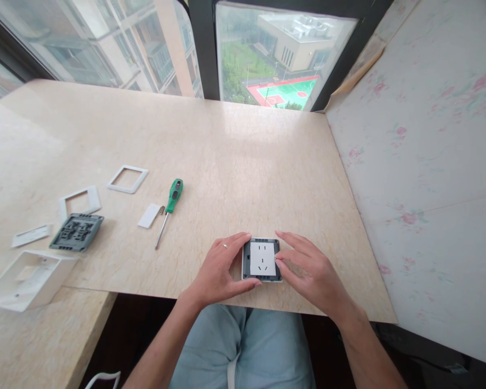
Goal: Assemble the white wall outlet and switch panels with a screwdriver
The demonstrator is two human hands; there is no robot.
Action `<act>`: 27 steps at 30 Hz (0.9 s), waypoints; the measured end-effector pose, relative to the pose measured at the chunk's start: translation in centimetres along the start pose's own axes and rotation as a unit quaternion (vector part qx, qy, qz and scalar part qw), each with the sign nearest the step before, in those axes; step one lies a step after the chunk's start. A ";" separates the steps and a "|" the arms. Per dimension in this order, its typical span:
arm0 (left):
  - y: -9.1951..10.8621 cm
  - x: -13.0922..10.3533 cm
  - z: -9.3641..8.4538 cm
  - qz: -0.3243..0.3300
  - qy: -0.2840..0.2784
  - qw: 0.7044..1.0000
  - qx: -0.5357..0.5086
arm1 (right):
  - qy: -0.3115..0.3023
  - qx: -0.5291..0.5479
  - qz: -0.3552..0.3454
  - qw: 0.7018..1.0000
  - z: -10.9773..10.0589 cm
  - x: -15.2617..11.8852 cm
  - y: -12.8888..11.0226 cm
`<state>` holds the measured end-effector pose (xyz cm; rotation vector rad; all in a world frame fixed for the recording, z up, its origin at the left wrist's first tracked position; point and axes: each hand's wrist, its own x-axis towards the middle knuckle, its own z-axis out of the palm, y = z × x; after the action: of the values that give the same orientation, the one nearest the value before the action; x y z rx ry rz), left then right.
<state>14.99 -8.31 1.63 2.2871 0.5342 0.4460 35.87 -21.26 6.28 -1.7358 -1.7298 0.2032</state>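
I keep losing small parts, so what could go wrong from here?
The small metallic cylinders beside the green-handled steel screwdriver might roll away if bumped. The square grey-and-white plastic socket, steadied by the left hand near the front edge of the pale stone-look tabletop, could slip off.

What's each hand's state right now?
Left hand: holding the square grey-and-white plastic socket.
Right hand: fingertips at the socket's right edge; whether they hold anything cannot be told.
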 end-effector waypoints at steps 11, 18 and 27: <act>0.1 0.1 0.0 -0.006 -0.003 1.000 -0.007 | -0.061 -0.034 -0.029 0.997 -0.7 0.5 -0.3; 0.3 0.2 -0.1 -0.012 -0.007 1.000 -0.013 | -0.053 -0.032 -0.032 0.998 -0.7 0.5 -0.2; 0.2 0.2 0.0 -0.007 -0.003 1.000 -0.015 | -0.044 -0.048 -0.013 0.998 -0.8 0.5 -0.3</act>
<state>15.18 -8.32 1.80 2.2546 0.5361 0.4377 36.14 -21.15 7.22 -1.7949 -1.8516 0.1901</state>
